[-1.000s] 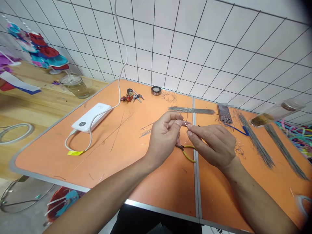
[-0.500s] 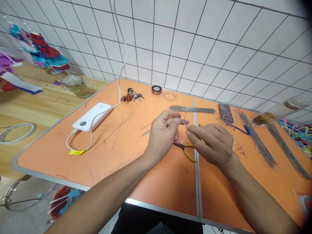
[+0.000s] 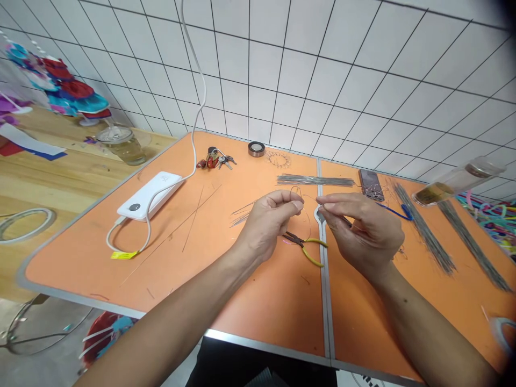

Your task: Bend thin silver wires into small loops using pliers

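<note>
My left hand (image 3: 268,220) pinches a thin wire (image 3: 309,217) between thumb and forefinger, where the wire bends into small loops. From there it runs across to my right hand (image 3: 360,228), whose thumb and fingertips are closed on the wire's other part. Both hands are raised over the orange table. Under them lie pliers with yellow handles (image 3: 313,252), their dark jaws pointing toward my left hand. Several straight wires (image 3: 241,214) stick out from behind my left hand. A bundle of grey wires (image 3: 314,180) lies beyond both hands.
On the orange table (image 3: 262,306) lie a white power bank (image 3: 150,196) with its cable, keys (image 3: 220,159), a tape roll (image 3: 256,149) and a bent-wire ring (image 3: 278,159). Rightward are a phone (image 3: 371,184), more wire bundles (image 3: 425,228) and a tilted bottle (image 3: 455,183).
My right hand has moved right, away from my left, and the wire now spans a wider gap between them. The view has shifted slightly.
</note>
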A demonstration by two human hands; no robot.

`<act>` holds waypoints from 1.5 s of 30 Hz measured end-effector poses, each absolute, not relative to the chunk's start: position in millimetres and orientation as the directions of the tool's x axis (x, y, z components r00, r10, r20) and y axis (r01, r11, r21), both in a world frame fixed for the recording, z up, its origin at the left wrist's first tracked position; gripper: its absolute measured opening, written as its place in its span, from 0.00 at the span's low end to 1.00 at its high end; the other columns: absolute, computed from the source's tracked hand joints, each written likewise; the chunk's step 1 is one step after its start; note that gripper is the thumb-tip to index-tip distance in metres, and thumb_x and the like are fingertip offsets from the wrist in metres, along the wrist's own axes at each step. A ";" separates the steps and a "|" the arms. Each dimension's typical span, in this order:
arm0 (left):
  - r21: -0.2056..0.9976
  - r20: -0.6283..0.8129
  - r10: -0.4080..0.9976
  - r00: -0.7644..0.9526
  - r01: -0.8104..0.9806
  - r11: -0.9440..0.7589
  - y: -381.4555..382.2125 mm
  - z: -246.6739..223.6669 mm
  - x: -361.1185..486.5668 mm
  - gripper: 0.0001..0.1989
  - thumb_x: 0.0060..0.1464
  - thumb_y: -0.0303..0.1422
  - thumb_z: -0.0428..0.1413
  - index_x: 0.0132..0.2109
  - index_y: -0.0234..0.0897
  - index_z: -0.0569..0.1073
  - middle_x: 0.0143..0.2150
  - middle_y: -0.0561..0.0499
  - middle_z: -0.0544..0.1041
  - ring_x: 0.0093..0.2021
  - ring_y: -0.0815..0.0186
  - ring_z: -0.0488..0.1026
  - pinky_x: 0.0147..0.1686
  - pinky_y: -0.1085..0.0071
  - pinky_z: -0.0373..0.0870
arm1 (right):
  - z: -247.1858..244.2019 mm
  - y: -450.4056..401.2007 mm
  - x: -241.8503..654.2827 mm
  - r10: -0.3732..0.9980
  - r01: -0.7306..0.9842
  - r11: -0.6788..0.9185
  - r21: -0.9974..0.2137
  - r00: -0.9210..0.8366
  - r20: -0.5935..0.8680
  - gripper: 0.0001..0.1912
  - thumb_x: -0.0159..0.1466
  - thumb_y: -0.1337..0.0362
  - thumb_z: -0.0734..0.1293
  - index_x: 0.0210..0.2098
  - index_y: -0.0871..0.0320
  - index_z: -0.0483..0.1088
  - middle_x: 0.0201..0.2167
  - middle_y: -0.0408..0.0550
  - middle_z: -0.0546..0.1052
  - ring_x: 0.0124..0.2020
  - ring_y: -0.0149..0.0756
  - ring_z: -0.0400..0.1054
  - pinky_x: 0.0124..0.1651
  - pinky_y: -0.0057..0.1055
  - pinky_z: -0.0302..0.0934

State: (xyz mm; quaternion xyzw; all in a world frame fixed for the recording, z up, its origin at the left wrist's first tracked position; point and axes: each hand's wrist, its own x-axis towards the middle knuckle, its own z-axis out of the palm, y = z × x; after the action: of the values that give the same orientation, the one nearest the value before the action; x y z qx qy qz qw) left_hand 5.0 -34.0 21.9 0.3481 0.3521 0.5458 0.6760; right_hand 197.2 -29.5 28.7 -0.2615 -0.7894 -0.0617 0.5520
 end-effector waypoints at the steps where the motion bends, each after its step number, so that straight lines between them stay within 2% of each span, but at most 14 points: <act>1: 0.843 -0.106 0.977 0.184 -0.504 0.187 -33.8 22.4 4.3 0.10 0.50 0.33 0.70 0.37 0.33 0.80 0.31 0.55 0.73 0.22 0.79 0.52 0.20 0.77 0.46 | 28.5 -28.9 197.8 0.336 0.467 0.865 -0.184 -0.266 0.903 0.17 0.64 0.78 0.77 0.44 0.49 0.80 0.42 0.45 0.89 0.39 0.41 0.87 0.38 0.37 0.82; 6: 0.792 -0.140 0.958 0.252 -0.552 0.260 -32.0 23.1 1.5 0.12 0.48 0.33 0.71 0.36 0.33 0.79 0.29 0.57 0.67 0.21 0.80 0.48 0.19 0.78 0.41 | 28.8 -27.6 198.7 0.313 0.431 0.888 -0.162 -0.307 0.899 0.18 0.64 0.79 0.77 0.46 0.48 0.81 0.44 0.46 0.90 0.39 0.42 0.87 0.37 0.38 0.82; 12: 0.740 -0.180 0.931 0.318 -0.580 0.342 -30.8 23.6 -0.9 0.13 0.47 0.34 0.72 0.34 0.35 0.76 0.25 0.62 0.54 0.22 0.78 0.44 0.18 0.78 0.40 | 31.4 -26.9 200.3 0.261 0.413 0.905 -0.100 -0.356 0.897 0.20 0.65 0.80 0.76 0.48 0.48 0.81 0.45 0.47 0.90 0.39 0.42 0.87 0.37 0.38 0.81; 23: 0.721 -0.170 0.924 0.343 -0.596 0.354 -31.6 25.6 -2.2 0.16 0.47 0.33 0.72 0.30 0.36 0.71 0.25 0.63 0.52 0.21 0.78 0.43 0.18 0.78 0.39 | 27.9 -22.4 209.4 0.127 0.457 0.880 0.133 -0.495 0.859 0.14 0.69 0.76 0.72 0.47 0.51 0.80 0.44 0.49 0.90 0.35 0.41 0.85 0.33 0.38 0.72; 31: 0.747 -0.168 0.942 0.292 -0.585 0.315 -30.6 23.6 -1.7 0.14 0.47 0.33 0.71 0.31 0.36 0.72 0.24 0.62 0.54 0.21 0.78 0.44 0.18 0.78 0.40 | 33.8 -23.9 209.4 0.042 0.462 0.821 0.335 -0.634 0.772 0.13 0.70 0.77 0.72 0.42 0.50 0.78 0.44 0.48 0.90 0.34 0.37 0.82 0.34 0.37 0.71; 37: 0.800 -0.185 0.961 0.204 -0.536 0.268 -32.3 26.7 -0.7 0.11 0.46 0.32 0.71 0.33 0.35 0.76 0.24 0.62 0.56 0.22 0.78 0.47 0.20 0.77 0.41 | 35.2 -22.9 206.0 -0.021 0.463 0.772 0.435 -0.666 0.746 0.13 0.70 0.76 0.72 0.38 0.50 0.76 0.41 0.39 0.89 0.30 0.31 0.76 0.32 0.35 0.68; 39: 0.818 -0.177 0.970 0.165 -0.524 0.238 -33.2 27.6 -0.2 0.11 0.46 0.33 0.71 0.33 0.35 0.77 0.24 0.61 0.57 0.22 0.77 0.48 0.20 0.77 0.42 | 33.3 -23.0 206.1 0.003 0.466 0.795 0.389 -0.643 0.765 0.12 0.69 0.76 0.72 0.39 0.50 0.76 0.41 0.40 0.89 0.31 0.32 0.77 0.33 0.35 0.69; 41: 0.830 -0.160 0.977 0.142 -0.517 0.211 -34.1 27.4 0.8 0.11 0.45 0.33 0.71 0.32 0.35 0.78 0.23 0.61 0.58 0.22 0.77 0.48 0.20 0.76 0.43 | 30.8 -24.5 204.5 0.081 0.476 0.843 0.253 -0.576 0.813 0.12 0.68 0.76 0.74 0.41 0.50 0.77 0.42 0.42 0.90 0.34 0.34 0.81 0.35 0.35 0.71; 43: 0.834 -0.140 0.980 0.139 -0.518 0.193 -34.9 26.4 2.2 0.11 0.45 0.33 0.72 0.32 0.36 0.78 0.22 0.61 0.59 0.22 0.77 0.48 0.21 0.76 0.44 | 28.8 -27.5 200.1 0.221 0.492 0.870 0.034 -0.449 0.866 0.13 0.67 0.76 0.75 0.43 0.50 0.78 0.42 0.44 0.90 0.37 0.37 0.84 0.38 0.36 0.75; 45: 0.830 -0.121 0.982 0.145 -0.528 0.181 -35.6 25.1 3.7 0.12 0.46 0.34 0.73 0.33 0.36 0.79 0.22 0.61 0.59 0.22 0.77 0.48 0.21 0.76 0.44 | 27.9 -31.0 194.0 0.418 0.472 0.842 -0.263 -0.260 0.871 0.11 0.67 0.73 0.77 0.42 0.51 0.79 0.40 0.44 0.89 0.39 0.39 0.85 0.41 0.37 0.78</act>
State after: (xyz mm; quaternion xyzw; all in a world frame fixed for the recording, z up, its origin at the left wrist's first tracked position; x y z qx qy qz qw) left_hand 3.7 -35.6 25.1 0.3240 0.3502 0.5520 0.6839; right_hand 194.0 -31.0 27.9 -0.2804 -0.7933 -0.0249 0.5399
